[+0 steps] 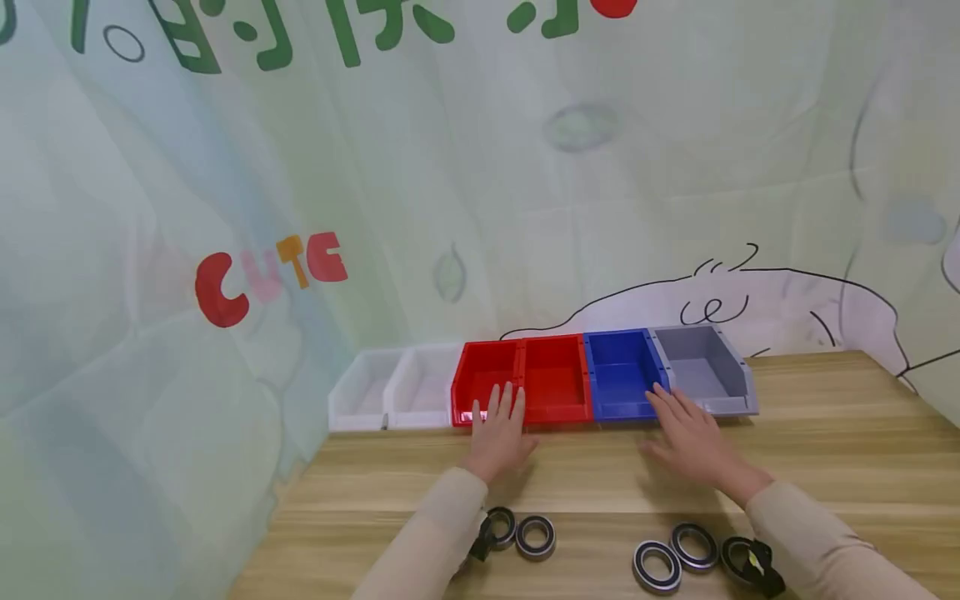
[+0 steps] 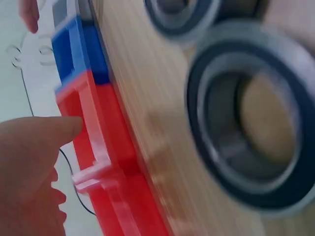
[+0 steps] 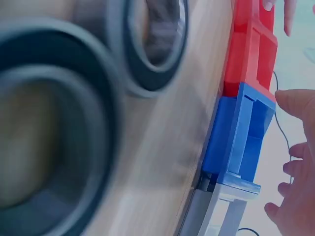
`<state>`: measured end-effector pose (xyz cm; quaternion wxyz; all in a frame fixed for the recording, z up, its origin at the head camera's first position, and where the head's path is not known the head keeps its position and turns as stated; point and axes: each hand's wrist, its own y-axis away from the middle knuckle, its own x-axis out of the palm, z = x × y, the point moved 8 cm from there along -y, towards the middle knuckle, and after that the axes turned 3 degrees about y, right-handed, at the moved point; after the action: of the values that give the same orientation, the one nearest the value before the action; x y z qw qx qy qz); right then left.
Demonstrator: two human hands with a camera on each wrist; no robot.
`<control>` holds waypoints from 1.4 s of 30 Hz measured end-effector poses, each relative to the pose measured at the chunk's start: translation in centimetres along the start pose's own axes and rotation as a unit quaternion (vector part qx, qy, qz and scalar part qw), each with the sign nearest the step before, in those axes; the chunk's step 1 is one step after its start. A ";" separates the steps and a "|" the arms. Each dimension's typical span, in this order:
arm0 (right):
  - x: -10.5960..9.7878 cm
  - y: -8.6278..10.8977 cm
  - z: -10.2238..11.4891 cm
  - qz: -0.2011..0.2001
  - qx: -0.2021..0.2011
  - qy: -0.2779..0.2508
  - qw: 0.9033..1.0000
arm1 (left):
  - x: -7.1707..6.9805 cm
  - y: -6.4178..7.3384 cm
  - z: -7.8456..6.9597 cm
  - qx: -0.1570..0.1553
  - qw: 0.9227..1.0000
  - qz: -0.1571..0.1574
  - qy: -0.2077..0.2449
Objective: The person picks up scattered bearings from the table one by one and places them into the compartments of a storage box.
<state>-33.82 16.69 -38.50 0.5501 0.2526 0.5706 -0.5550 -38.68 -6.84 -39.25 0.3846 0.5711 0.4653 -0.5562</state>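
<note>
My left hand (image 1: pixel 498 437) hovers with fingers spread at the front of two red bins (image 1: pixel 555 414), its fingertips overlapping their rims in the head view. Farther right, my right hand (image 1: pixel 690 437) stretches its straight fingers toward the blue bin (image 1: pixel 622 408) and the grey bin (image 1: pixel 733 407). Neither hand holds anything. On the near side of the table lie ring-shaped ball bearings with dark seals: one bearing (image 1: pixel 551 537) with another beside it near my left sleeve, and a bearing (image 1: pixel 637 567) among several near my right sleeve. Bearings loom large and blurred in both wrist views.
Two white translucent bins (image 1: pixel 358 422) continue the row at its left end. The bins stand along the back of the wood-grain table (image 1: pixel 600 483), before a printed cloth backdrop (image 1: pixel 487 192). Dark wrist-camera mounts (image 1: pixel 765 575) sit by the sleeves.
</note>
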 end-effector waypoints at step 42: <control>4.8 -8.5 2.9 0.021 -0.022 0.094 0.995 | 0.5 -5.5 2.0 0.008 0.999 -0.003 0.045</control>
<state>-41.76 10.28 -39.13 0.5112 0.3033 0.6263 -0.5044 -44.57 -7.20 -39.50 0.3566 0.5971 0.4793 -0.5353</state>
